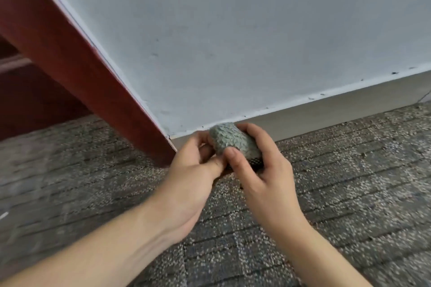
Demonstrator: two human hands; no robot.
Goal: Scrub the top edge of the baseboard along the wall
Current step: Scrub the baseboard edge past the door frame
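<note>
Item: scrub pad (229, 138), grey-green, coarse, held between both hands, its far end up against or just short of the baseboard (326, 109) top edge, beside the red door frame (93, 77). Left hand (193, 163): fingers curled, pinching the pad's left side. Right hand (263, 165): fingers wrapped round it, thumb on top. Progress, judged: starting corner only; specks remain on the edge beyond the right fingers.

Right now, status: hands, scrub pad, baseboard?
Left hand and right hand both grip scrub pad. Pad's far end at baseboard top edge. Red frame close on left.
</note>
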